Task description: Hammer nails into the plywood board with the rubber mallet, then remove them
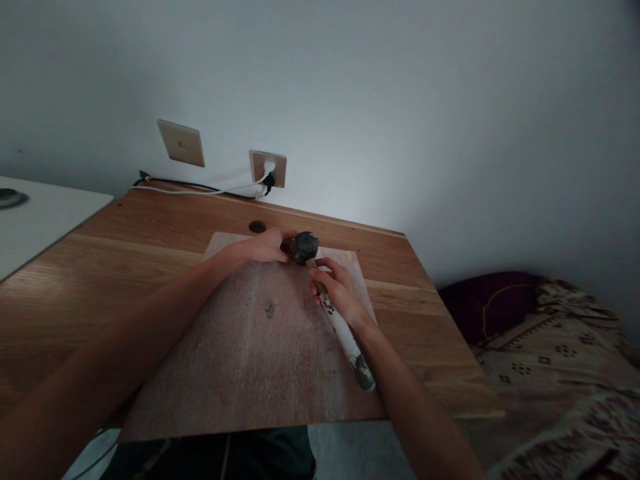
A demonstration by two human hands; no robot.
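A hammer (343, 330) with a dark, blocky head and a worn, white-stained handle lies at a slant over a reddish-brown board (240, 373). My left hand (270, 245) is closed at the left side of the hammer head, some of its fingers hidden behind it. Close below the head, my right hand (337, 283) has its thumb and fingers around the handle. The handle's butt end points toward me, down and to the right. Several small nails (269, 309) lie on the board left of the handle, and a single nail (303, 304) sits nearer my right hand.
Under the board is a wooden table (415, 313) with a round hole (257, 227) near its back edge. Cables run along the wall to a socket (280, 172). A white surface (45, 213) adjoins at left; a patterned blanket (560, 367) lies at right.
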